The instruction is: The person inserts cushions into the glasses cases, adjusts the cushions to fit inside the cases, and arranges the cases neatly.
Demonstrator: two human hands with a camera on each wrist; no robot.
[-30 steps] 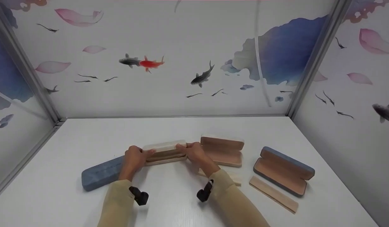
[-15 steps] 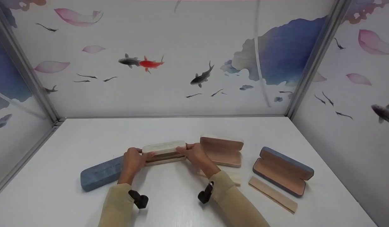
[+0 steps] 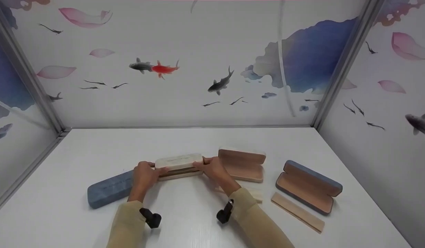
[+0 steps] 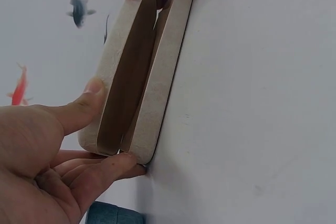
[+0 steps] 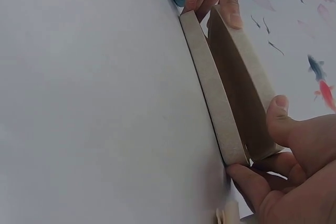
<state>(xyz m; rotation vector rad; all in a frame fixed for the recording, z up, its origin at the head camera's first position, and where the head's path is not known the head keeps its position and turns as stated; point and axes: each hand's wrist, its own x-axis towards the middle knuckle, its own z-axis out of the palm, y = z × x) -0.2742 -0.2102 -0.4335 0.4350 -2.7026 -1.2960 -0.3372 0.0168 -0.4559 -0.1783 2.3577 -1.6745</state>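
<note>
A cream glasses case point(image 3: 179, 161) with a brown lining sits on the white table, its lid partly lowered and a gap left along the front. My left hand point(image 3: 145, 176) grips its left end, thumb on the lid's front edge and fingers at the side. At the opposite end my right hand point(image 3: 213, 169) holds it the same way. In the left wrist view, the lid point(image 4: 113, 61) and base point(image 4: 163, 77) stand a narrow wedge apart. The right wrist view shows the same gap, with the thumb of my right hand point(image 5: 310, 150) on the lid.
Left of my left hand lies a closed blue glasses case point(image 3: 109, 190). To the right stand an open cream case point(image 3: 246, 172) and an open blue case point(image 3: 305, 193). A folded beige cloth-like strip point(image 3: 297, 213) lies before the blue one; a paler strip point(image 3: 257, 195) is partly behind my right forearm.
The cream case's lid has tipped down toward its base, so the opening has narrowed and more of the lid's top shows. Both hands keep their hold at the ends.
</note>
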